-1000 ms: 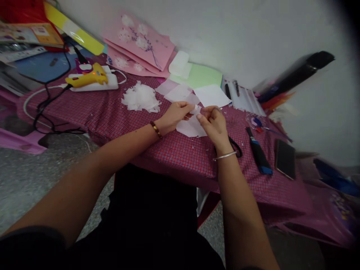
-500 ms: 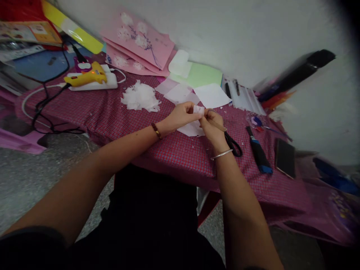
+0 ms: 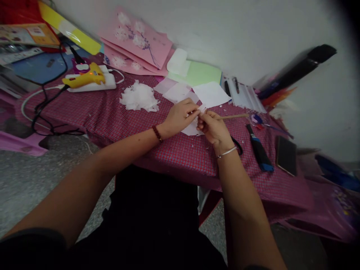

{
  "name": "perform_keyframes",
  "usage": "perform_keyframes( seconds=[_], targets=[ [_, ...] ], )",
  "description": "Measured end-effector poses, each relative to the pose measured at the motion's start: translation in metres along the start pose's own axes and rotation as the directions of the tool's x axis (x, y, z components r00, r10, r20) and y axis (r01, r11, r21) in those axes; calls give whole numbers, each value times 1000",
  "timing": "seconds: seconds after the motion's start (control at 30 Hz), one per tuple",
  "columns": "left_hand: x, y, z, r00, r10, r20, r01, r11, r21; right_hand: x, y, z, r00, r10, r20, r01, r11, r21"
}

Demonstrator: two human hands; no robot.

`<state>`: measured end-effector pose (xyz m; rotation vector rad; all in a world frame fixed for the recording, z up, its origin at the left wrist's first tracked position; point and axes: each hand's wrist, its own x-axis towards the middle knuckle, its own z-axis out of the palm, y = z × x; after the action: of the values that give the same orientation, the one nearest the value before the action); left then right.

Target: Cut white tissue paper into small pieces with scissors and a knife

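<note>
Over the table, my left hand [image 3: 179, 115] pinches a small piece of white paper [image 3: 202, 107] between thumb and fingers. Close against it, my right hand [image 3: 216, 128] is closed around a thin light-brown stick [image 3: 234, 116], whose free end points right. The stick's other end is hidden in my fingers at the paper. Beneath both hands lie white paper sheets [image 3: 192, 129]. A heap of small white paper pieces [image 3: 140, 96] rests left of my left hand.
Far left, a yellow glue gun [image 3: 87, 77] lies on a white power strip [image 3: 111, 81] among black cables. Pink flowered cards [image 3: 140, 39] lean at the wall beside green paper [image 3: 204, 73]. On the right are a black-and-blue tool [image 3: 260, 152] and a dark phone-like slab [image 3: 286, 155].
My right hand has turned, and the stick has swung up from pointing down-right to nearly level. The paper piece now shows less between my fingertips.
</note>
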<state>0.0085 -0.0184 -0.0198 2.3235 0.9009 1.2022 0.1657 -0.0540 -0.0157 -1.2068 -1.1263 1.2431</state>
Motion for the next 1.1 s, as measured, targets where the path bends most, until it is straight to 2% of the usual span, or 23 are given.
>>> perform_keyframes(
  seconds=[0.13,0.23,0.33,0.4,0.47,0.53,0.6,0.63,0.7,0.8,0.97,1.1],
  targets=[
    [3,-3,0,998,-57,23,54,991,121,0,0,-1,1000,-10,29,13,997,-80],
    [5,-5,-1,996,-75,49,64,978,201,1,0,-2,999,-35,-3,34,989,-144],
    [7,-5,1,992,-109,70,93,975,202,4,1,-4,992,-116,-53,102,970,-220],
    [8,-4,2,984,-148,102,136,984,112,6,2,-5,980,-183,-81,154,949,-276],
    [8,-3,3,963,-203,178,220,972,-79,7,3,-7,970,-224,-97,183,930,-319],
    [9,-1,4,923,-258,287,345,886,-311,8,4,-9,965,-240,-103,192,919,-344],
    [9,0,3,880,-299,368,455,750,-479,8,4,-9,965,-241,-103,191,916,-353],
    [9,0,3,868,-314,385,486,696,-528,8,3,-10,966,-239,-101,190,916,-354],
    [9,-1,2,864,-339,372,501,651,-571,8,2,-10,966,-237,-99,188,916,-353],
    [10,-3,2,885,-365,290,466,706,-533,8,0,-11,965,-240,-105,191,918,-348],
    [9,-6,1,939,-317,131,342,888,-307,9,0,-13,962,-241,-126,193,931,-311],
    [8,-8,2,950,-305,67,312,933,-178,10,1,-13,958,-235,-163,184,943,-276]
  ],
)
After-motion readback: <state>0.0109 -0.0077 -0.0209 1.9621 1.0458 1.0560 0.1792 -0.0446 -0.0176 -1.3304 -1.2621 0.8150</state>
